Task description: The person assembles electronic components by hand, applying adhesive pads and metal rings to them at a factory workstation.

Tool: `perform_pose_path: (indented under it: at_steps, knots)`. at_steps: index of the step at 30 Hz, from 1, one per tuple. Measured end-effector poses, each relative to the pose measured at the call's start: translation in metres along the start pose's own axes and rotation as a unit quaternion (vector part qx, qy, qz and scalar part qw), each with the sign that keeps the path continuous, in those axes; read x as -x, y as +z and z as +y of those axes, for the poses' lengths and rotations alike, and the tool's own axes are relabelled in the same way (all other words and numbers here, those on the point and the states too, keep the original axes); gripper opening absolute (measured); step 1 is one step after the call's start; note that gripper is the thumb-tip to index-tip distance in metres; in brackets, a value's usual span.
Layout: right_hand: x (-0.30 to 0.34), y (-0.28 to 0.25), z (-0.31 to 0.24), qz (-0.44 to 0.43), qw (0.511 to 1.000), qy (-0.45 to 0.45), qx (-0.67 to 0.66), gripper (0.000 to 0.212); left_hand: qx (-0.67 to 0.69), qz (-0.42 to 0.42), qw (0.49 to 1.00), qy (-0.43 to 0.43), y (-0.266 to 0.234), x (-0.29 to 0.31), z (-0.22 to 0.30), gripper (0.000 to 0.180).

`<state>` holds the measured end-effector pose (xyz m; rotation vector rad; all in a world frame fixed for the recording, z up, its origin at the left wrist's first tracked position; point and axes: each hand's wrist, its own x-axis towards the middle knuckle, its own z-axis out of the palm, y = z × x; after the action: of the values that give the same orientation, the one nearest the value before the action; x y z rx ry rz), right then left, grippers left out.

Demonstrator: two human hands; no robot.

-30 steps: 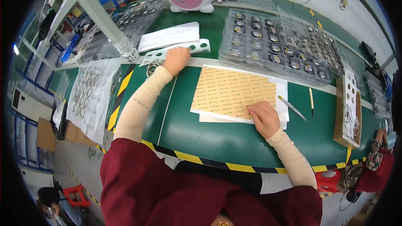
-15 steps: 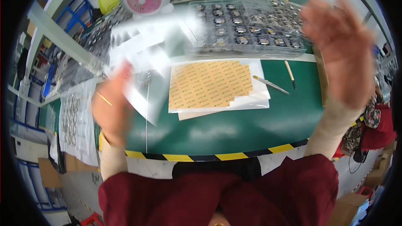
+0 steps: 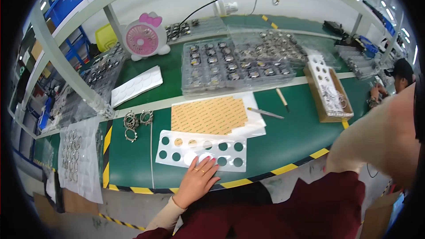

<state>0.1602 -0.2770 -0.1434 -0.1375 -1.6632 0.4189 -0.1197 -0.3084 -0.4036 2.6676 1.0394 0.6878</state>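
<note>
A white strip (image 3: 229, 161) with two rows of round holes lies at the table's near edge. My left hand (image 3: 195, 185) rests flat on its lower edge, fingers extended, a ring on one of them. White discs (image 3: 191, 157) show at two of the holes beside the fingertips. Just behind, the strip's upper edge meets tan patterned backing sheets (image 3: 206, 115) on a white sheet (image 3: 256, 121). My right forearm (image 3: 369, 135), large and blurred, rises along the right rim; its hand and fingers do not show.
Tweezers (image 3: 265, 113) and a craft-knife-like tool (image 3: 282, 97) lie right of the sheets. A cardboard box (image 3: 325, 113) holds punched strips. Metal rings (image 3: 131, 124) sit at left. Behind are a sheet of white discs (image 3: 138, 86), a pink fan (image 3: 141, 40) and clear parts trays (image 3: 239, 84). A co-worker (image 3: 400, 77) sits at right.
My left hand has come down onto the punched strip at the near edge. White sheets blurred at left have settled. My right hand has left view, and the view has shifted.
</note>
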Motion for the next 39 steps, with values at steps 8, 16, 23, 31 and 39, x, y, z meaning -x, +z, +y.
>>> perform_pose_path:
  at_steps: [8,16,23,31,39]
  knots:
    - [0.002,0.055,-0.028,-0.018,0.988,-0.103,0.113,0.031,0.024,0.012,1.0,0.009,-0.006,0.006,0.0,0.032]
    - [-0.016,0.072,-0.035,-0.006,0.945,-0.275,0.176,0.025,0.008,-0.002,1.0,0.014,0.008,0.028,0.0,0.032]
    - [-0.013,0.086,-0.008,0.039,0.938,-0.288,0.191,0.023,0.044,0.047,0.99,0.125,-0.038,-0.011,-0.012,0.032]
    - [-0.042,0.148,0.156,-0.155,0.946,-0.119,0.258,0.021,-0.041,0.011,0.981,0.189,-0.059,-0.034,-0.081,0.008]
    - [-0.064,0.142,0.406,-0.271,0.818,0.084,0.501,0.04,0.082,0.279,0.953,0.09,-0.075,-0.082,-0.155,0.003]
